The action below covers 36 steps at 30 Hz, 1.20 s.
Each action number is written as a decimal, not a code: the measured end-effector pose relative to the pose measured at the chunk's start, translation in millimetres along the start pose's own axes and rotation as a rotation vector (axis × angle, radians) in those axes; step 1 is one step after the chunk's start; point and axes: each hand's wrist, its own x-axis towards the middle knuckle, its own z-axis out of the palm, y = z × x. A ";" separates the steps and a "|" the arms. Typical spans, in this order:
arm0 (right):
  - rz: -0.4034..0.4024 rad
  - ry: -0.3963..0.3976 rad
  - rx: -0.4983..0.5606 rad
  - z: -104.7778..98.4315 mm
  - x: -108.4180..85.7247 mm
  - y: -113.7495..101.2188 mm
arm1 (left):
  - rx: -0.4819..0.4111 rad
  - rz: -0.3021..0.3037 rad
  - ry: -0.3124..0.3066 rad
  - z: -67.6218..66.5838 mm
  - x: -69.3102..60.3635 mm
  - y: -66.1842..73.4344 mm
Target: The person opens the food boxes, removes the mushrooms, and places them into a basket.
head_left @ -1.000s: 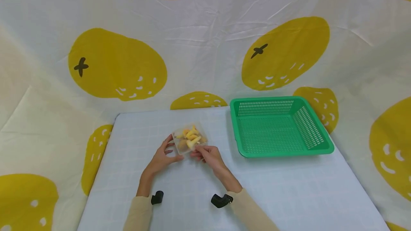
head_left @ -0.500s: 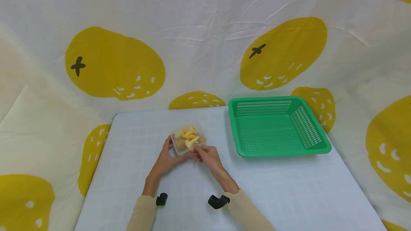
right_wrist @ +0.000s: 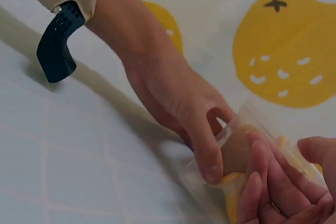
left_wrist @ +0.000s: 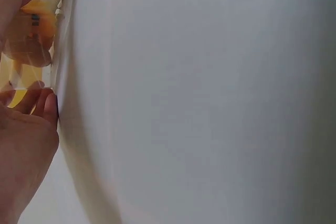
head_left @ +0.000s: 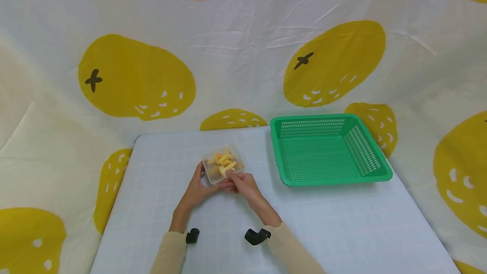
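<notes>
A clear plastic container (head_left: 217, 180) with several small yellow and brown pieces (head_left: 226, 162) in it sits at the middle of the cloth, tilted slightly in the head view. Their exact kind is too small to tell. My left hand (head_left: 198, 191) grips the container's left side and near corner, with the fingers partly hidden behind it. At the near right edge, my right hand (head_left: 246, 186) pinches the container, thumb over the rim. In the right wrist view, the left hand (right_wrist: 181, 100) holds the clear plastic across from the right hand (right_wrist: 286, 190).
A green plastic basket (head_left: 321, 183) with slotted sides stands at the right back of the table, which has a pale checked cloth (head_left: 338, 227). Behind hangs a white curtain (head_left: 236, 54) printed with big yellow fruit shapes.
My left hand has slid a little to the right along the container's near side, closer to the right hand. The right thumb has shifted slightly over the rim.
</notes>
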 end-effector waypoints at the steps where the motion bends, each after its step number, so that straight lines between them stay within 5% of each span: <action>1: 0.003 -0.002 0.004 -0.4 0.5 0.5 | 0.002 0.001 -0.001 0.1 0.2 -0.4; 36: -0.031 0.093 0.043 3.2 5.1 7.4 | -0.002 0.006 -0.014 1.2 1.3 0.8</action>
